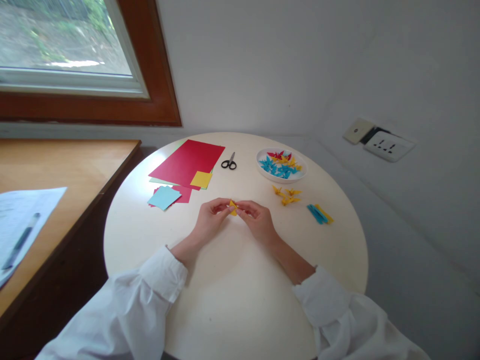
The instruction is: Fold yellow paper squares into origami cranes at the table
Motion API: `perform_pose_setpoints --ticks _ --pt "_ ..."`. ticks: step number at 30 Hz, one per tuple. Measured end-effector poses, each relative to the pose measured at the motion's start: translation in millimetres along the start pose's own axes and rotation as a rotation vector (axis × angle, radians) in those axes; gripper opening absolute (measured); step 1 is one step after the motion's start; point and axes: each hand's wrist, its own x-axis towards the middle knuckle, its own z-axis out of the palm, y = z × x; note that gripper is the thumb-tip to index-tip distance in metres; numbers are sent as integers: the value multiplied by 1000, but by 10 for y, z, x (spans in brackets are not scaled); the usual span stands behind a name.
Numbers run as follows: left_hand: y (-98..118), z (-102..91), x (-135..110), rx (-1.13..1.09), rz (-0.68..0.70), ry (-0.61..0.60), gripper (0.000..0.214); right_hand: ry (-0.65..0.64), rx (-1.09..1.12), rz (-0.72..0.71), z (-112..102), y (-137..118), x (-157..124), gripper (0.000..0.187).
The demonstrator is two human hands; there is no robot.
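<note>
Between my two hands, above the middle of the round white table (232,300), is a small folded piece of yellow paper (233,207). My left hand (213,217) pinches its left side, and my right hand (258,220) pinches its right side. The fingers hide much of its shape. To the right lie several folded yellow paper cranes (287,196). Beside them are narrow folded strips of blue paper (317,214) and yellow paper (324,213). A white round dish (262,172) behind them holds red, yellow and blue paper cranes (279,166).
Scissors (229,161) with black handles lie at the back. Red sheets (189,162), a yellow square (201,179) and light blue squares (164,197) are at the left. A wooden desk (75,160) with a paper (33,205) and pen (22,240) stands further left. Walls border the table.
</note>
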Motion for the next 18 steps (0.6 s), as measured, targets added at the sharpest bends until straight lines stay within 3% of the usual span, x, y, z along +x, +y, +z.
perform_pose_setpoints --ticks 12,18 --pt "10 -10 -11 -15 -6 1 35 -7 -29 34 0 -20 -7 19" --pt "28 -3 -14 11 -13 29 25 -11 -56 21 -5 1 10 16"
